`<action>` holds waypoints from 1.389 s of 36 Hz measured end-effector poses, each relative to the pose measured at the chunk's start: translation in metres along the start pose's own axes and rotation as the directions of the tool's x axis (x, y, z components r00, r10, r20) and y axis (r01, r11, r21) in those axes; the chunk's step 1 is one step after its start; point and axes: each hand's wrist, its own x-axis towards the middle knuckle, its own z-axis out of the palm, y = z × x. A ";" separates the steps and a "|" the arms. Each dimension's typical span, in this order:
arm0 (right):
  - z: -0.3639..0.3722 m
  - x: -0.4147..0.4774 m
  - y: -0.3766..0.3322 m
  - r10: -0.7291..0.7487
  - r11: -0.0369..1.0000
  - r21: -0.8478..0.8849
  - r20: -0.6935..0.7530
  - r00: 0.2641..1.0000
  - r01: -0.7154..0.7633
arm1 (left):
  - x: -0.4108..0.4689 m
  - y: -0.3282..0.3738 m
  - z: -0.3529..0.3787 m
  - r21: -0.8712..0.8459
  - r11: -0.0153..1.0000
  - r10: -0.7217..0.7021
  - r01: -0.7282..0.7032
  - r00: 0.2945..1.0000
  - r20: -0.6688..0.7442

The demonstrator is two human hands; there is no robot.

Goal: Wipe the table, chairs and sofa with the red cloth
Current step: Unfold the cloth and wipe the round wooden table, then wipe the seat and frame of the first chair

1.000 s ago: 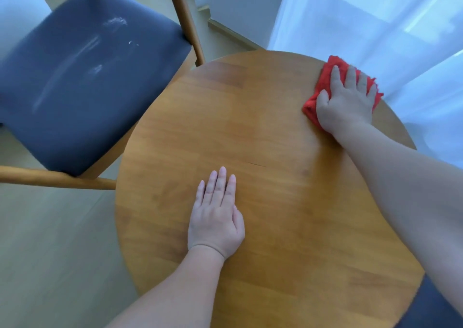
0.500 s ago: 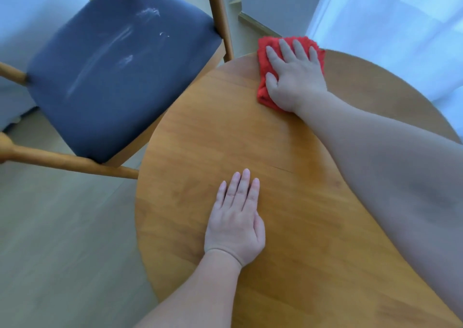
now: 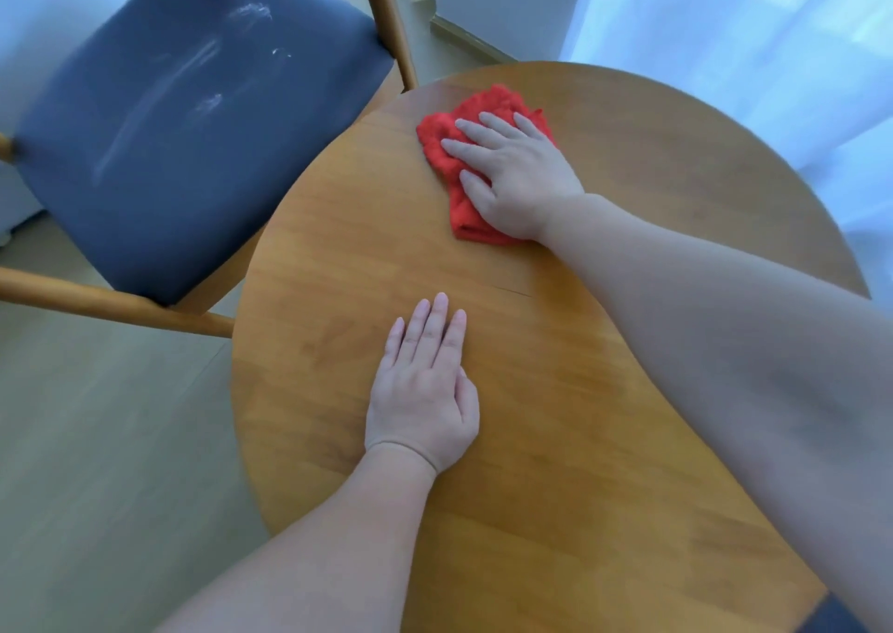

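The round wooden table (image 3: 604,439) fills the middle of the head view. A crumpled red cloth (image 3: 447,137) lies on its far left part. My right hand (image 3: 517,173) presses flat on the cloth with straight, spread fingers and covers most of it. My left hand (image 3: 425,391) rests palm down on the bare tabletop nearer to me, fingers straight and together. A chair with a dark blue seat (image 3: 193,125) and a wooden frame stands at the table's left; pale smears mark the seat.
White sheer curtains (image 3: 749,28) hang close behind the table at the right. A light wooden floor (image 3: 96,487) lies to the left below the chair. A wall with a skirting board (image 3: 473,38) runs behind the table. A dark blue edge (image 3: 836,615) shows at the bottom right.
My right hand has slid the red cloth from the far right rim across the far edge to the left, then toward me. My left hand has stayed flat in place.
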 end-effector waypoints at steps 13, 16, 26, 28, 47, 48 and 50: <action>0.012 -0.116 -0.020 -0.026 0.994 0.105 -0.025 0.999 0.028 | -0.005 0.002 0.000 -0.207 0.977 -0.083 0.049 0.984 -0.159; 0.018 -0.151 -0.030 0.016 0.991 0.130 -0.037 0.999 -0.011 | -0.007 0.005 -0.003 -0.259 0.965 -0.077 0.031 0.983 -0.168; 0.003 -0.245 -0.081 0.362 0.839 0.446 -0.028 0.932 -0.312 | -0.051 0.028 -0.068 -0.309 0.948 0.031 -0.072 0.990 -0.136; 0.003 -0.265 -0.087 0.467 0.744 0.515 0.056 0.883 -0.426 | -0.066 0.034 -0.071 -0.313 0.945 0.074 -0.100 0.993 -0.092; -0.189 -0.440 -0.233 0.896 0.163 0.945 -0.022 0.444 -0.282 | -0.177 0.173 -0.234 -0.625 0.689 0.643 -0.366 0.707 0.294; -0.198 -0.449 -0.237 0.904 0.158 0.950 -0.029 0.427 -0.270 | -0.182 0.185 -0.240 -0.644 0.666 0.669 -0.377 0.683 0.293; -0.213 -0.466 -0.245 0.915 0.143 0.959 -0.035 0.402 -0.243 | -0.192 0.204 -0.247 -0.649 0.639 0.707 -0.413 0.646 0.286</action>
